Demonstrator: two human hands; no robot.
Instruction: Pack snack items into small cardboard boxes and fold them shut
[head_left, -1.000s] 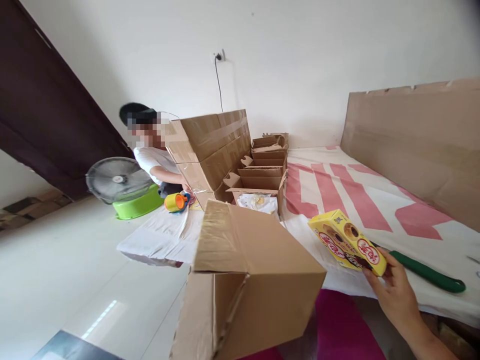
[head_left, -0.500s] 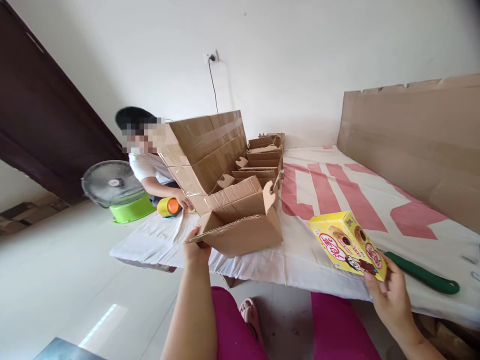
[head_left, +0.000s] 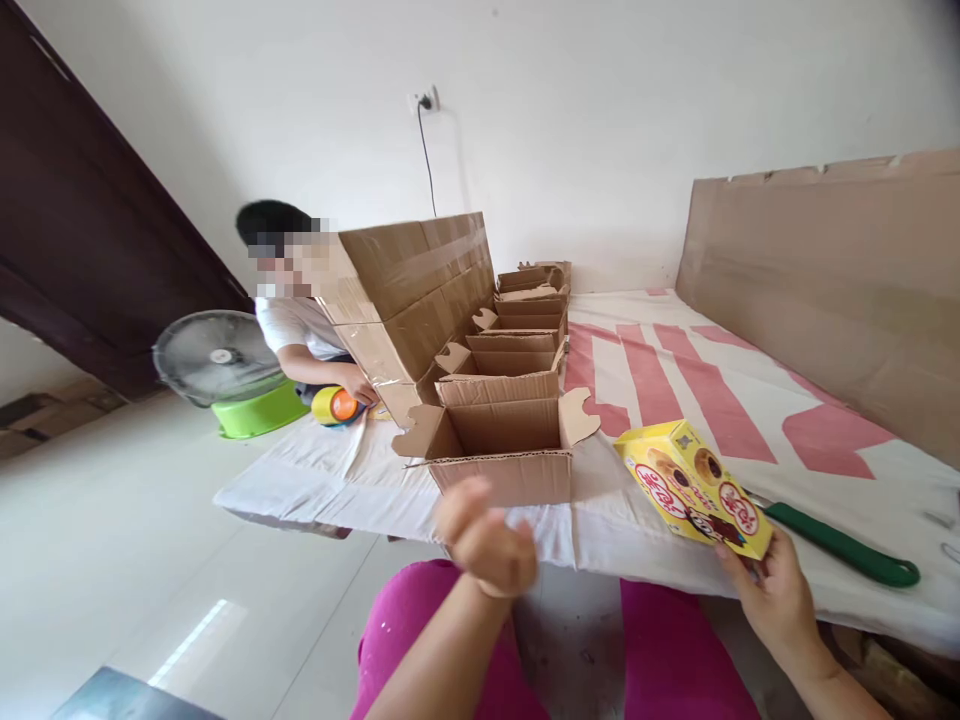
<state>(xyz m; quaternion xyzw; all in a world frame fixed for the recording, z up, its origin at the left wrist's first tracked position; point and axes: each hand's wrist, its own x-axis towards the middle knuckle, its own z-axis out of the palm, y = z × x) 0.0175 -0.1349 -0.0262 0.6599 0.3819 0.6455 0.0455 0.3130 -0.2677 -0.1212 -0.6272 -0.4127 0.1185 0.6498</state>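
Observation:
My right hand (head_left: 776,590) is closed on the lower right end of a yellow printed carton (head_left: 694,490), which is tilted over the table's front edge. My left hand (head_left: 487,540) is in the air just before an open cardboard box (head_left: 502,478), blurred by motion. Its fingers are loosely curled and partly apart, and I see nothing in them. That box rests upright near the front edge, its side flaps spread outward. A green-handled tool (head_left: 840,545) lies beside my right hand, its far end partly hidden by the carton.
Behind the box runs a row of open cardboard boxes (head_left: 517,355). A stack of taped cartons (head_left: 420,300) stands to their left. Beyond it a person (head_left: 300,335) works near a yellow-and-orange roll (head_left: 334,405). A fan (head_left: 217,355) stands by a green basin (head_left: 259,408). A cardboard panel (head_left: 825,290) borders the right.
My left hand has let go of the front box and moved right, toward the middle. The box now sits squarer on the table. My right hand keeps the yellow carton nearly still.

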